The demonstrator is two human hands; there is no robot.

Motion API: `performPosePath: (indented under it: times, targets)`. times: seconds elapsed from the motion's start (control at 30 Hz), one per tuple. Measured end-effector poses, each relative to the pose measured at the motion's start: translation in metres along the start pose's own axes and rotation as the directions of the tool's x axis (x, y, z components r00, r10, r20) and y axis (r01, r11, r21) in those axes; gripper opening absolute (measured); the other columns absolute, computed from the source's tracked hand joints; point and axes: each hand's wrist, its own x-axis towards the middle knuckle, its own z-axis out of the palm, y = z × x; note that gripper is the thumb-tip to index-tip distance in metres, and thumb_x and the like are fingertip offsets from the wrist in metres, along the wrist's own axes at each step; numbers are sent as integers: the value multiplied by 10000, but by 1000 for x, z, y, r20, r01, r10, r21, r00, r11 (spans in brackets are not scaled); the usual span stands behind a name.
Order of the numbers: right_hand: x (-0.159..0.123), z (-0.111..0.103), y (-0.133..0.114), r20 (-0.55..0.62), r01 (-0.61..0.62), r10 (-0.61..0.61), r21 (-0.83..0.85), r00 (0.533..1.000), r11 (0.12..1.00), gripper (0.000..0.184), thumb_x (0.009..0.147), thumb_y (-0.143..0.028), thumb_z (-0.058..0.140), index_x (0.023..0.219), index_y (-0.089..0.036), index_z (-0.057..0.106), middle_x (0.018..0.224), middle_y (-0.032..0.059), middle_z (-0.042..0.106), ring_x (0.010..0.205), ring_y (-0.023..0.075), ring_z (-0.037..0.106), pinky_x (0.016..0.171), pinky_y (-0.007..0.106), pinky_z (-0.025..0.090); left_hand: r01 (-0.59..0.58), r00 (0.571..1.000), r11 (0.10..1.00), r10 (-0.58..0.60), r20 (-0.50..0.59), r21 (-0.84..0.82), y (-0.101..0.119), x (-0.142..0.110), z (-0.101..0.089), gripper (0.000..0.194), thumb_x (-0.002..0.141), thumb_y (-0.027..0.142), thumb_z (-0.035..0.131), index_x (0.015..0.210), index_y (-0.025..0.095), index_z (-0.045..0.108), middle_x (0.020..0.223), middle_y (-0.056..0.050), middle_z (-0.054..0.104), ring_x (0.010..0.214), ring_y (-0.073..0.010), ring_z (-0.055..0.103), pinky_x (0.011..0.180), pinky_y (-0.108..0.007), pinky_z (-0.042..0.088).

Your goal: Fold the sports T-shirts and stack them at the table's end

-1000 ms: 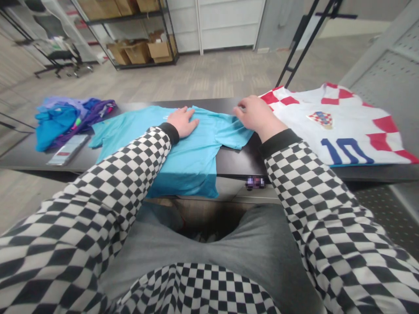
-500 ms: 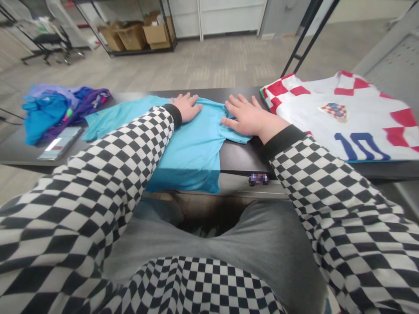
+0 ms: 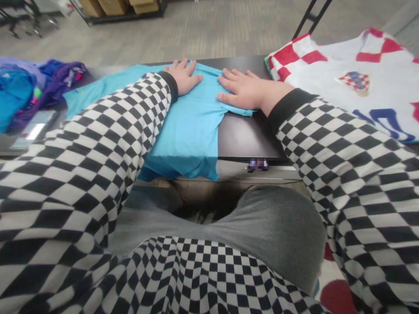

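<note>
A light blue T-shirt (image 3: pixel 186 135) lies spread on the dark table (image 3: pixel 247 137), its lower end hanging over the near edge. On its upper part rests my left hand (image 3: pixel 185 77), flat with fingers apart. My right hand (image 3: pixel 240 88) lies palm down on the shirt's right sleeve, fingers stretched out and thumb to the side. Neither hand grips the cloth. Part of the shirt's left side is hidden beneath my checkered left sleeve.
To the right lies a white and red checkered jersey (image 3: pixel 340 65) with a crest and blue digits. A pile of blue and purple clothes (image 3: pixel 42 87) sits at the left, with a phone (image 3: pixel 34 130) before it. Cardboard boxes (image 3: pixel 113 6) stand on a shelf beyond the table.
The view has tilted down, so the table sits higher in the picture. My left hand's fingers have shifted slightly on the shirt; my right hand stays on the sleeve.
</note>
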Motion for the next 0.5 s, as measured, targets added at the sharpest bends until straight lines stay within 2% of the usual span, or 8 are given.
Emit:
performPosePath:
  times: [0.07, 0.17, 0.3, 0.37, 0.43, 0.5]
  targets:
    - [1, -2, -1, -6, -22, 22, -27, 1000, 999, 820, 1232, -617, 425, 1836, -77, 296, 1951, 189, 158, 1802, 438, 178, 1433, 772, 121, -18, 1000, 1000, 18, -9, 3, 5, 6, -1, 782, 1203, 677, 410, 1871, 323, 210, 1974, 0, 158, 1802, -236, 145, 1456, -680, 69]
    - [-1, -8, -4, -18, -63, 62, -70, 998, 996, 823, 1230, -586, 414, 1825, -33, 287, 1940, 224, 184, 1797, 426, 202, 1434, 747, 124, -50, 999, 999, 50, -7, 1, 9, 11, -5, 811, 1202, 671, 435, 1877, 269, 234, 1971, -75, 172, 1821, -299, 125, 1446, -681, 69]
    - [-11, -19, -13, -177, 54, -72, -109, 982, 993, 771, 1223, -513, 474, 1729, 69, 450, 1851, 317, 368, 1748, 453, 318, 1423, 681, 146, -76, 997, 997, 76, -19, -3, 8, 12, -8, 830, 1199, 675, 435, 1878, 234, 253, 1960, -130, 190, 1824, -366, 128, 1430, -707, 84]
    - [-16, -20, -18, -227, 72, -94, -103, 969, 992, 763, 1236, -505, 457, 1760, 50, 422, 1849, 313, 375, 1748, 458, 312, 1420, 669, 152, -94, 995, 995, 92, -48, -25, 6, 12, -8, 841, 1196, 679, 430, 1881, 227, 245, 1961, -145, 175, 1820, -400, 131, 1424, -717, 86]
    - [-19, -17, -21, -151, 20, -29, -66, 988, 998, 812, 1241, -531, 445, 1812, 32, 317, 1883, 319, 288, 1768, 472, 252, 1420, 696, 148, -104, 991, 994, 100, -93, -40, 4, 8, -7, 832, 1203, 655, 408, 1887, 220, 220, 1966, -139, 151, 1826, -394, 94, 1429, -707, 55]
    - [-20, -11, -21, -32, -38, 36, -41, 999, 998, 874, 1234, -579, 444, 1828, 36, 261, 1905, 327, 205, 1782, 494, 195, 1423, 722, 143, -116, 980, 993, 111, -167, -20, 5, 0, -7, 783, 1210, 605, 376, 1877, 213, 259, 1957, -106, 202, 1832, -331, 90, 1444, -665, -1]
